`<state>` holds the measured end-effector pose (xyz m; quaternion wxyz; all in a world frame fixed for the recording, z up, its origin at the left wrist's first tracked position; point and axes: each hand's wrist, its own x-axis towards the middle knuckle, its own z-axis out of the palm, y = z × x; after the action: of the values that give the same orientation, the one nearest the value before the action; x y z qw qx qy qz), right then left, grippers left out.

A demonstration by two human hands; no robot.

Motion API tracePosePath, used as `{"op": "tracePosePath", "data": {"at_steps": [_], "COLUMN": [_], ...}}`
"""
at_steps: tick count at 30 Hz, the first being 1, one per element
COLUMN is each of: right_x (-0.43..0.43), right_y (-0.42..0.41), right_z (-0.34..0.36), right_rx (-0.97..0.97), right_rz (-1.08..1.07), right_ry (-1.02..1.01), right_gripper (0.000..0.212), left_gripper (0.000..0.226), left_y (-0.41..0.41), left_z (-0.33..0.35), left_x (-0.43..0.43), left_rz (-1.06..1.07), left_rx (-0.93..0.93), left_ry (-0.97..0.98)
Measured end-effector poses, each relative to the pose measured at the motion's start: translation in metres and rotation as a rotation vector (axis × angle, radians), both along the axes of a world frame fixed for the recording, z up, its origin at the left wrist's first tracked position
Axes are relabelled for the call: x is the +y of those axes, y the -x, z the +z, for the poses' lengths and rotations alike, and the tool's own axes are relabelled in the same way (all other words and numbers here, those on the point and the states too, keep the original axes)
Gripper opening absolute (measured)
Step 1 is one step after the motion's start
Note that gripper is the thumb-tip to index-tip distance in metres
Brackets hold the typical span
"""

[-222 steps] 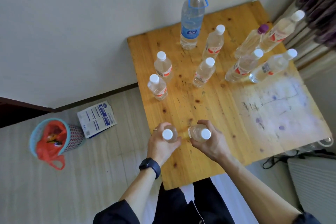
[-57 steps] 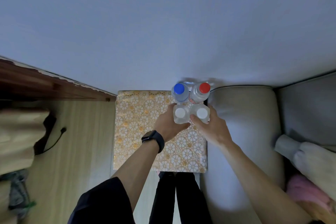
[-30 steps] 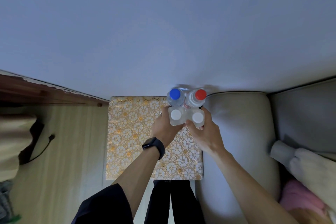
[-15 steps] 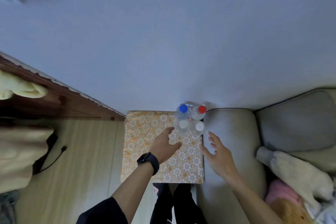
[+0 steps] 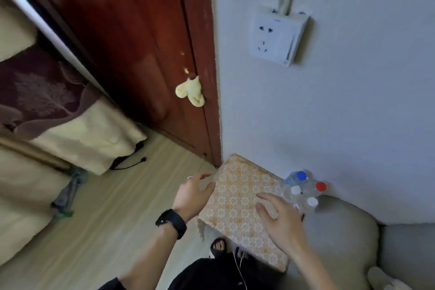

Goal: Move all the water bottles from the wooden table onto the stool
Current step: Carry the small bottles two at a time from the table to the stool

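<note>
Fingers (image 5: 264, 196) of both hands are spread and hold nothing. Left hand (image 5: 193, 195) is at the left edge of the stool (image 5: 235, 214); right hand (image 5: 281, 219) is above its top. Four water bottles (image 5: 302, 192) are grouped at the stool's far right corner, by the wall. Advice: set later bottles beside the group and lower them gently to avoid toppling it.

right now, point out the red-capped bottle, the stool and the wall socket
red-capped bottle (image 5: 320, 186): head view, on its cap
stool (image 5: 235, 205): head view, bare patterned top
wall socket (image 5: 273, 37): head view, white faceplate
</note>
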<state>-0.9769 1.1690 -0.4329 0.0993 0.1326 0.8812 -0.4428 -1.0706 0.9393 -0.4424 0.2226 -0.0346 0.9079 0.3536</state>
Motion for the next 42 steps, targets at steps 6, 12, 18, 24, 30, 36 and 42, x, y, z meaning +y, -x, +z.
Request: {"op": "tracePosePath", "data": {"at_steps": [6, 12, 18, 24, 30, 36, 42], "right_x": [-0.070, -0.173, -0.316, -0.454, -0.570, -0.677, -0.782], "right_y": [0.044, 0.049, -0.009, -0.110, -0.250, -0.363, -0.443], "right_z": [-0.008, -0.011, 0.019, 0.075, 0.106, 0.141, 0.170], "right_rx": [0.049, 0.099, 0.197, 0.401, 0.512, 0.602, 0.611], "right_rz": [0.464, 0.887, 1.340, 1.683, 1.941, 2.082, 2.118], "right_ry": [-0.059, -0.090, -0.068, 0.035, 0.131, 0.207, 0.285], "right_gripper": [0.026, 0.026, 0.021, 0.024, 0.028, 0.037, 0.038], "left_gripper": [0.042, 0.046, 0.045, 0.041, 0.040, 0.042, 0.042], "left_y": [-0.060, -0.189, -0.346, -0.481, -0.620, -0.734, -0.817], "left_z": [0.008, 0.006, 0.032, 0.067, 0.097, 0.148, 0.187], "left_x": [-0.091, -0.167, -0.217, -0.254, -0.317, -0.395, -0.477], "left_rz": [0.317, 0.731, 1.247, 1.652, 1.892, 1.986, 2.036], "left_rx": [0.032, 0.000, 0.075, 0.225, 0.270, 0.298, 0.341], "left_ry": [0.094, 0.131, 0.169, 0.232, 0.345, 0.484, 0.630]}}
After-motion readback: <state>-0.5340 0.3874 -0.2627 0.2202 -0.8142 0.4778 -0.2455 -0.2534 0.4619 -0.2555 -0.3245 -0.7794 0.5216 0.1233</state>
